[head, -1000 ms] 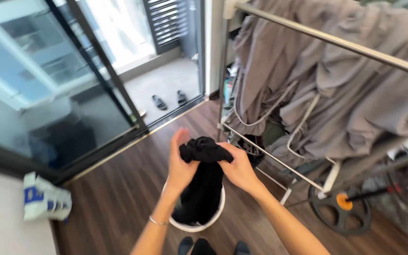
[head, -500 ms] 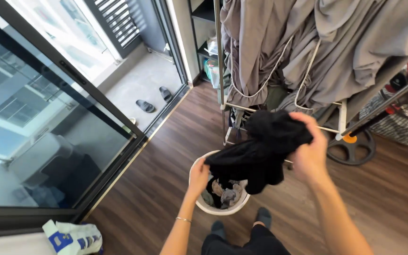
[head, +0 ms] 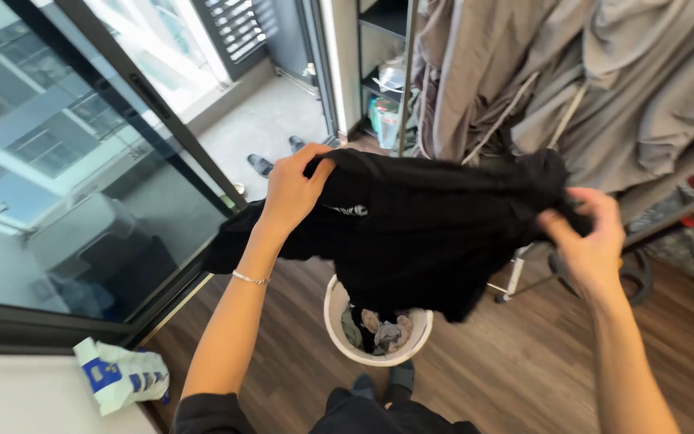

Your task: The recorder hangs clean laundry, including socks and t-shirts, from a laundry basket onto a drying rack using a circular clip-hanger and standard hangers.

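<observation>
above the white bucket, a black garment is held spread out at about chest level, stretched nearly horizontal between both hands. the fabric is dark and limp; a small white marking shows on it close to the left hand. one loose end trails down and to the left, toward the glass door, and the lower hem hangs just over the bucket opening without touching the rim, as far as can be told.

the left hand is closed on the upper left edge of the garment, fingers curled over the cloth and thumb beneath. a thin bracelet sits on the left forearm. the right hand is closed on the right end of the garment, where the cloth is bunched between fingers and thumb.

the bucket stands on the dark wood floor just ahead of the person's feet. it contains more laundry, grey and dark pieces in a heap.

behind the garment, a metal drying rack carries grey sheets draped over its rails. to the left, the sliding glass door with a black frame opens on a balcony, where a pair of dark slippers lies on the pale tiles. at lower left, a crumpled white and blue bag rests on a pale surface.
</observation>
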